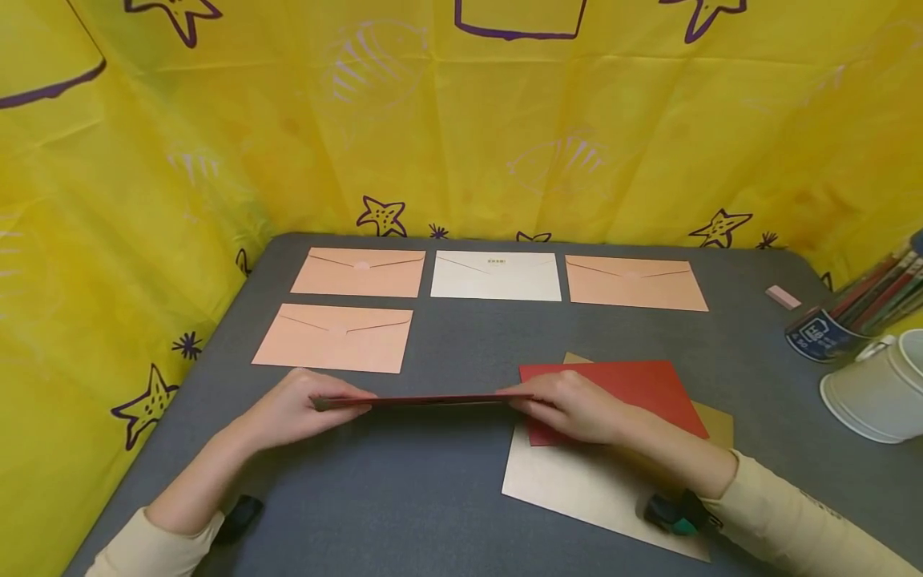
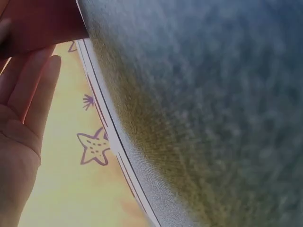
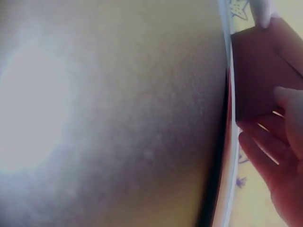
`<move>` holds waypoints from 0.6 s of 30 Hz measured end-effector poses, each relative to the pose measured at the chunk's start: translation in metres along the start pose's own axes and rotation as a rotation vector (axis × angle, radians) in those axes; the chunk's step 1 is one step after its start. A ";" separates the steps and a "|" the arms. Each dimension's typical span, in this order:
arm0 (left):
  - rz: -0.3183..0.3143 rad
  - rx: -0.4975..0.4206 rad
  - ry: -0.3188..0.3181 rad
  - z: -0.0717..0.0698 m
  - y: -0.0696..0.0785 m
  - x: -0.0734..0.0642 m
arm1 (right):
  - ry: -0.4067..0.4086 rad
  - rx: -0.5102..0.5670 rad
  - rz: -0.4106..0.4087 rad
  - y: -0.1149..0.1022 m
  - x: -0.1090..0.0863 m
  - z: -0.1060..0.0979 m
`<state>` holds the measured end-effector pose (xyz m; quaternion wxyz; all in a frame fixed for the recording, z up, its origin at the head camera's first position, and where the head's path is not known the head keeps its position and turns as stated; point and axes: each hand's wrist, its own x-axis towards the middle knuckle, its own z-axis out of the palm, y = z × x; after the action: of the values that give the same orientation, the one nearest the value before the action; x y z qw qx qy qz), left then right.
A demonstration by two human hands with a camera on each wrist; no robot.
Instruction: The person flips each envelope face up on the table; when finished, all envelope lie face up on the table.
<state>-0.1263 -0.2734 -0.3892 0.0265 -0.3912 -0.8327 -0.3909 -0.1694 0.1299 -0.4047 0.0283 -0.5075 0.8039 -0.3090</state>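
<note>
A red envelope [image 1: 440, 399] is held almost edge-on above the dark table, a hand at each end. My left hand [image 1: 296, 409] pinches its left end between thumb and fingers. At the opposite end, my right hand [image 1: 577, 405] pinches it, above a flat red envelope [image 1: 642, 381]. Dark red paper of the held envelope appears in the left wrist view [image 2: 42, 23]. A diagonal line, perhaps a flap edge, crosses the envelope [image 3: 258, 71] in the right wrist view. Beneath the flat red envelope lie a cream envelope [image 1: 570, 489] and a brown one [image 1: 714, 421], both partly covered.
Along the table's back lie a peach envelope [image 1: 356, 276], a white one [image 1: 497, 280] and another peach one [image 1: 634, 284]. A further peach envelope [image 1: 335, 340] lies nearer, at left. Right are an eraser [image 1: 783, 297], a pencil-filled tin [image 1: 822, 335] and a tipped white mug [image 1: 872, 393].
</note>
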 end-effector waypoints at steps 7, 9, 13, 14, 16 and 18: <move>-0.278 -0.042 0.146 0.002 0.004 0.016 | 0.134 0.116 0.141 0.004 0.001 -0.008; -0.406 -0.078 0.187 0.003 0.006 0.025 | 0.169 0.155 0.223 0.005 0.000 -0.012; -0.583 -0.179 0.247 0.007 0.004 0.044 | 0.223 0.200 0.393 0.011 0.001 -0.020; -0.610 -0.214 0.256 0.008 0.003 0.049 | 0.234 0.215 0.433 0.013 0.001 -0.022; -0.648 -0.293 0.269 0.011 -0.001 0.058 | 0.253 0.246 0.510 0.018 0.002 -0.026; -0.670 -0.367 0.276 0.015 -0.005 0.066 | 0.268 0.284 0.580 0.024 0.003 -0.029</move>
<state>-0.1715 -0.2241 -0.3798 -0.0614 -0.0402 -0.8191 -0.5689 -0.2004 0.1485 -0.3929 0.0795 -0.2039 0.8603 -0.4605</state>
